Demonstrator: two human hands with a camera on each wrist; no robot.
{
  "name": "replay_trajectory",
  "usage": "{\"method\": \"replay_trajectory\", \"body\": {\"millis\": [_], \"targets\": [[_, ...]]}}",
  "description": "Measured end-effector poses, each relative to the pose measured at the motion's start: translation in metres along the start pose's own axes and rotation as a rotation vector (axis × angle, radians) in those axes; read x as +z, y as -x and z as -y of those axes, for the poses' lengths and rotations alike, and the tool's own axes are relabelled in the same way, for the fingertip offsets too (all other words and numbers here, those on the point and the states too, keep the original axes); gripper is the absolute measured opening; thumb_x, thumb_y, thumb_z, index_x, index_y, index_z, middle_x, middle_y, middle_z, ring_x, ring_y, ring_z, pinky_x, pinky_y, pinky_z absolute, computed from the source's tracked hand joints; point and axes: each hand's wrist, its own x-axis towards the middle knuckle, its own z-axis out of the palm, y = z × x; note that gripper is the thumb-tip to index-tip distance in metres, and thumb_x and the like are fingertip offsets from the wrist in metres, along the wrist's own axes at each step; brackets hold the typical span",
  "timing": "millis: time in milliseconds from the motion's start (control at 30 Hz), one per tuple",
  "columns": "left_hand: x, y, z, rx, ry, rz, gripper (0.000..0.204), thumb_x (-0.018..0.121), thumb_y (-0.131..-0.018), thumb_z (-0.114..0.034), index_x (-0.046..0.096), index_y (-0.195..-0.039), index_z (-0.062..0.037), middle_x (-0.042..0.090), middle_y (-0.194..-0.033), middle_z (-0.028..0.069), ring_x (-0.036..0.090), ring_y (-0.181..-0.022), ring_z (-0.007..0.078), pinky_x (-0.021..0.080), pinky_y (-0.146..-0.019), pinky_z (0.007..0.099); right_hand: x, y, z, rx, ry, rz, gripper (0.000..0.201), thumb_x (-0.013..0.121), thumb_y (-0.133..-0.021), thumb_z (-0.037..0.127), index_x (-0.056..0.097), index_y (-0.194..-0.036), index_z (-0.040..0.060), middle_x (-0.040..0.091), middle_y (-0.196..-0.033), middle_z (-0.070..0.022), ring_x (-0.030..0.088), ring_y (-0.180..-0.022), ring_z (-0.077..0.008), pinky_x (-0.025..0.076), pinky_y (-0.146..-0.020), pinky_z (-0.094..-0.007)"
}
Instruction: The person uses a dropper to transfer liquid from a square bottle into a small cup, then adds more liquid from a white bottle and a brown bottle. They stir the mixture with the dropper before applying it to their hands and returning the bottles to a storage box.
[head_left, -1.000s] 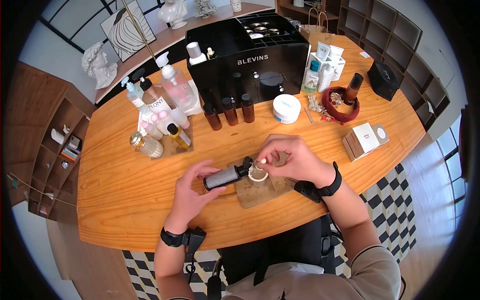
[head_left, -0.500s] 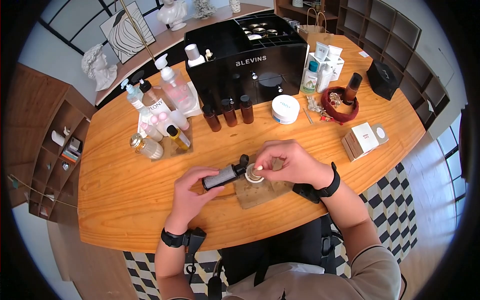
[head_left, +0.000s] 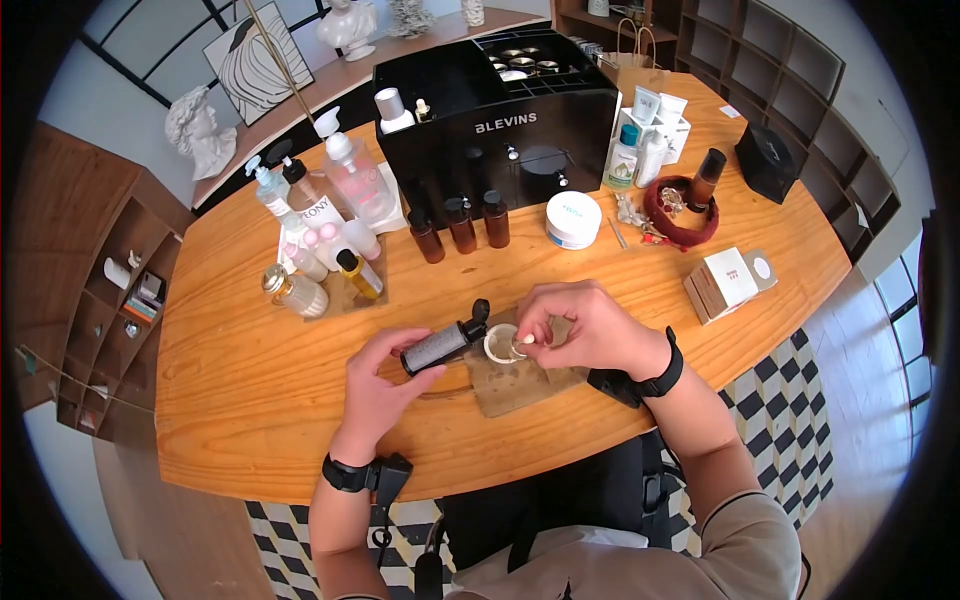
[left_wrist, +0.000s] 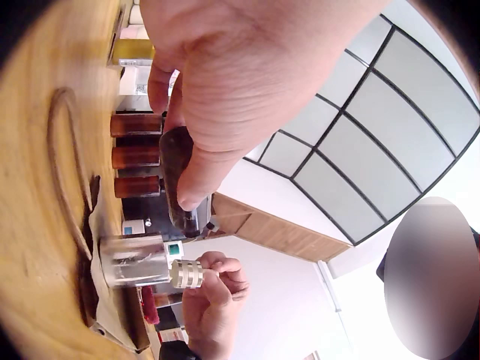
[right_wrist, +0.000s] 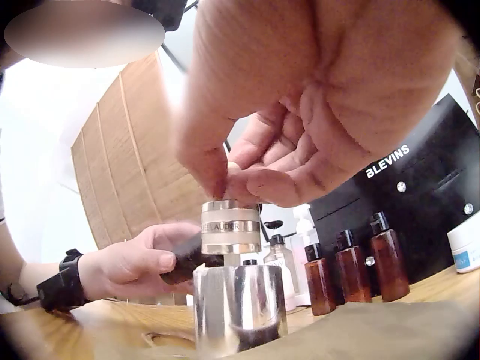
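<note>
In the head view, my left hand (head_left: pixel 385 375) grips a dark bottle (head_left: pixel 435 350) with a speckled grey label, tilted, its black flip cap (head_left: pixel 480 310) standing up. My right hand (head_left: pixel 585 325) pinches a dropper cap by its pale bulb (head_left: pixel 527 340). The right wrist view shows the cap's banded gold collar (right_wrist: pixel 229 227), lettered "LAUDER", close over a shiny clear cup (right_wrist: pixel 240 304). From above, the cup is a pale round rim (head_left: pixel 489 345) on a brown mat (head_left: pixel 510 390), between bottle and dropper.
Three amber bottles (head_left: pixel 460 228) and a white jar (head_left: pixel 573 220) stand before a black cosmetics case (head_left: pixel 540 120). Pump bottles (head_left: pixel 355 185) cluster at the left. A white and brown box (head_left: pixel 725 280) and a dark red band (head_left: pixel 685 235) lie to the right.
The dropper cap's bulb has dropped toward me, then shifted slightly right. The bottle has moved a little left and away from me. The cup's rim appears slightly farther left.
</note>
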Motion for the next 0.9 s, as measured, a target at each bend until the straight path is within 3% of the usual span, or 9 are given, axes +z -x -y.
{"method": "replay_trajectory", "body": {"millis": [100,300,367,467,600,667,700,767,900], "targets": [[-0.001,0.0,0.002,0.002,-0.046,0.017,0.044,0.086,-0.073,-0.004,0.068,-0.114,-0.0016,0.071,-0.108,0.0059,0.063,-0.098,0.0147,0.049,-0.091,0.0291,0.003,-0.003,0.001,0.004,-0.016,0.009,0.01,0.074,-0.079,0.001,0.069,-0.087,0.0014,0.065,-0.078,-0.0054,0.062,-0.066,-0.0135,0.05,-0.062,-0.027],[-0.001,-0.003,-0.003,-0.063,0.177,-0.069,0.038,0.087,-0.072,-0.004,0.069,-0.106,-0.0014,0.07,-0.109,0.0062,0.063,-0.099,0.0153,0.049,-0.09,0.0292,-0.005,-0.026,0.005,-0.016,0.112,0.104,0.01,0.074,-0.079,0.004,0.07,-0.088,0.0012,0.065,-0.078,-0.0069,0.064,-0.066,-0.0157,0.051,-0.062,-0.0278],[-0.006,-0.004,0.01,0.099,0.051,0.03,0.035,0.087,-0.072,-0.003,0.068,-0.101,-0.0021,0.071,-0.11,0.0083,0.064,-0.101,0.017,0.05,-0.089,0.0304,-0.011,-0.032,0.013,-0.047,0.186,0.155,0.011,0.074,-0.079,0.004,0.07,-0.089,0.0012,0.065,-0.077,-0.0073,0.064,-0.066,-0.0164,0.051,-0.062,-0.028],[-0.008,-0.004,0.009,0.09,0.035,0.075,0.034,0.086,-0.072,-0.002,0.069,-0.102,-0.0028,0.071,-0.111,0.0102,0.065,-0.102,0.0186,0.05,-0.088,0.031,-0.016,-0.035,0.02,-0.028,0.239,0.266,0.011,0.074,-0.078,0.003,0.07,-0.088,0.001,0.065,-0.077,-0.0075,0.065,-0.066,-0.0175,0.051,-0.062,-0.0286],[-0.006,-0.004,0.001,-0.06,0.141,0.004,0.034,0.086,-0.073,-0.001,0.07,-0.103,-0.0029,0.071,-0.111,0.0112,0.066,-0.102,0.0199,0.051,-0.088,0.0312,-0.008,-0.026,0.009,-0.031,0.081,0.16,0.01,0.074,-0.078,0.002,0.071,-0.088,0.0016,0.065,-0.077,-0.0069,0.063,-0.065,-0.0166,0.051,-0.062,-0.0286],[-0.009,-0.007,0.009,0.177,0.042,0.088,0.035,0.086,-0.072,-0.002,0.07,-0.103,-0.0026,0.072,-0.11,0.0108,0.067,-0.101,0.0207,0.051,-0.088,0.0312,-0.01,-0.023,0.008,-0.043,0.078,0.087,0.011,0.074,-0.078,0.002,0.071,-0.089,0.0019,0.065,-0.077,-0.0067,0.063,-0.065,-0.0161,0.051,-0.062,-0.0285],[-0.009,-0.006,0.006,0.18,0.043,0.078,0.035,0.086,-0.072,-0.002,0.07,-0.103,-0.0026,0.072,-0.11,0.0108,0.067,-0.101,0.0207,0.051,-0.088,0.0312,-0.014,-0.02,0.009,-0.004,0.097,0.09,0.013,0.074,-0.078,0.002,0.071,-0.091,0.0025,0.065,-0.077,-0.0063,0.062,-0.066,-0.0157,0.051,-0.063,-0.0283],[-0.007,-0.004,-0.004,-0.032,0.111,0.058,0.034,0.085,-0.075,-0.004,0.071,-0.105,-0.004,0.073,-0.107,0.0095,0.068,-0.101,0.0215,0.053,-0.089,0.033,-0.012,-0.017,0.012,0.03,0.122,0.095,0.015,0.074,-0.079,0.002,0.071,-0.094,0.0031,0.065,-0.077,-0.0058,0.062,-0.066,-0.0153,0.051,-0.063,-0.0282],[-0.008,-0.006,0.004,0.131,0.067,0.106,0.036,0.085,-0.074,-0.004,0.071,-0.107,-0.0035,0.073,-0.108,0.0097,0.068,-0.101,0.022,0.053,-0.09,0.0329,0.0,-0.014,0.009,0.021,0.062,0.102,0.017,0.076,-0.08,0.004,0.07,-0.096,0.0042,0.065,-0.074,-0.0039,0.061,-0.066,-0.0127,0.048,-0.061,-0.0267]]}}
